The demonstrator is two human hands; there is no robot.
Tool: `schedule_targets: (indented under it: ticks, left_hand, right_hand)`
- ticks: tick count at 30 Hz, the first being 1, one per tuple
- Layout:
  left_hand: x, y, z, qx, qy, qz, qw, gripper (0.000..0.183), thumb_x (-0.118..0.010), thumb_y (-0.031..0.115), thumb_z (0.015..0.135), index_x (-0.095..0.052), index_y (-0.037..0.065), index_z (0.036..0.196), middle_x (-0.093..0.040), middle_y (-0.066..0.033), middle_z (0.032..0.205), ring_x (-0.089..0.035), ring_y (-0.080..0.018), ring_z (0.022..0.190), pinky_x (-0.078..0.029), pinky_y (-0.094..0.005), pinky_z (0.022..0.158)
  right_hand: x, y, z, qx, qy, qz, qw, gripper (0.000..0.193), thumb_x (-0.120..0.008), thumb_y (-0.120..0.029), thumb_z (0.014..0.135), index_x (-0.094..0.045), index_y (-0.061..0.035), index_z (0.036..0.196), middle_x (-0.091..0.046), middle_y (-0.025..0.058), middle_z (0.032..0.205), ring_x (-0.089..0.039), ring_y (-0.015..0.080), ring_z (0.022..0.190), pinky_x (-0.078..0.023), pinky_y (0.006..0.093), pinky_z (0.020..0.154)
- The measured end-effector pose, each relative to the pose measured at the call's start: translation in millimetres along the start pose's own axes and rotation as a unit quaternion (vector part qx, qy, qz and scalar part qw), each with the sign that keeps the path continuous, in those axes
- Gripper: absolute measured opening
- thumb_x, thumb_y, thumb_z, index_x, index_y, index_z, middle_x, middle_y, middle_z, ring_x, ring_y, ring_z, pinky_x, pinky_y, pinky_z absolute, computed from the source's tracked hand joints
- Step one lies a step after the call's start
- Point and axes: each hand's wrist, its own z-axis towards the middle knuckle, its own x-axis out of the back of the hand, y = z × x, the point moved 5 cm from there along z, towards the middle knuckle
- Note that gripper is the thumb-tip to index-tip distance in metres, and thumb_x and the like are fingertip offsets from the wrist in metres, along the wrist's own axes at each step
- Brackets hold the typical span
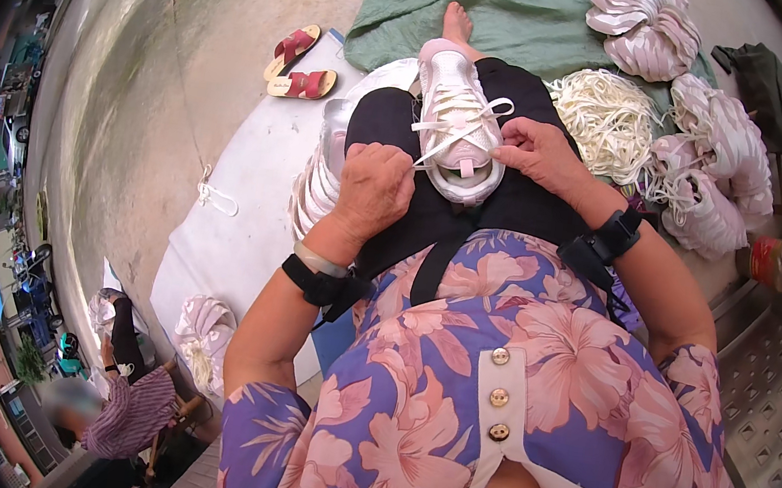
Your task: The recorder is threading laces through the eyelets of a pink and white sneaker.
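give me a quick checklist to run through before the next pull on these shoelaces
1. Shoe steady: the white sneaker lies on the lap over a black cloth. ok
2. Left hand has a lace end: fingers closed by the white lace at the shoe's near end. ok
3. Right hand on the shoe: fingertips pinch at the lace beside the tongue. ok
4. Lace free of snags: it crosses the eyelets with a loop out to the right. cannot tell
5. Spare laces within reach: a cream bundle lies right of the lap. ok
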Motion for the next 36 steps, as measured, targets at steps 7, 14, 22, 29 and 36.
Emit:
schedule_targets:
  ticks: [7,14,22,29,36]
  left_hand:
    - [-12,-10,-2,0.117,-0.045,-0.031,0.992,0.01,-0.062,0.009,0.073,-0.056,0.006,0.08,-0.058,-0.0106,0.074,-0.057,-0.0297,0.067,-0.041,-0.039,0.063]
    - [-32,-8,15,0.133,-0.107,-0.01,0.985,0.031,-0.061,0.018,0.074,-0.051,0.007,0.102,-0.062,-0.0152,0.081,-0.059,-0.0356,0.072,-0.046,-0.0417,0.064]
    - [-37,-26,22,0.16,-0.153,-0.021,0.975,0.04,-0.062,0.019,0.072,-0.048,0.002,0.106,-0.06,-0.0168,0.074,-0.059,-0.0352,0.066,-0.047,-0.0416,0.063]
    - [-38,-50,20,0.396,-0.097,-0.33,0.851,0.026,-0.061,0.016,0.083,-0.056,0.002,0.104,-0.055,-0.0036,0.065,-0.046,-0.005,0.045,-0.037,-0.0193,0.036]
    - [-49,-53,34,0.336,-0.013,-0.309,0.89,0.015,-0.053,0.012,0.083,-0.063,0.003,0.091,-0.052,0.0004,0.059,-0.044,-0.0045,0.042,-0.036,-0.0197,0.034]
  right_hand:
    - [-7,-10,5,0.077,0.058,-0.207,0.974,0.031,-0.069,-0.028,0.066,-0.057,0.0001,0.073,-0.058,0.0134,0.068,-0.057,0.0283,0.065,-0.045,0.036,0.06]
    - [-11,-21,1,0.09,0.064,-0.266,0.958,0.027,-0.065,-0.025,0.068,-0.055,-0.0003,0.071,-0.057,0.0163,0.067,-0.057,0.0347,0.066,-0.044,0.042,0.062]
    - [-10,-14,7,0.124,0.052,-0.25,0.959,0.027,-0.064,-0.024,0.07,-0.054,0.0009,0.072,-0.057,0.0178,0.067,-0.056,0.0359,0.067,-0.044,0.042,0.062]
    - [-1,-9,2,-0.051,-0.064,-0.108,0.991,0.021,-0.064,-0.019,0.079,-0.06,0.001,0.086,-0.054,0.0019,0.064,-0.048,0.0068,0.053,-0.044,0.022,0.049]
    - [2,-2,1,-0.04,-0.061,0.019,0.997,0.015,-0.06,-0.015,0.081,-0.061,-0.0002,0.084,-0.054,0.0015,0.064,-0.048,0.0076,0.049,-0.041,0.022,0.046]
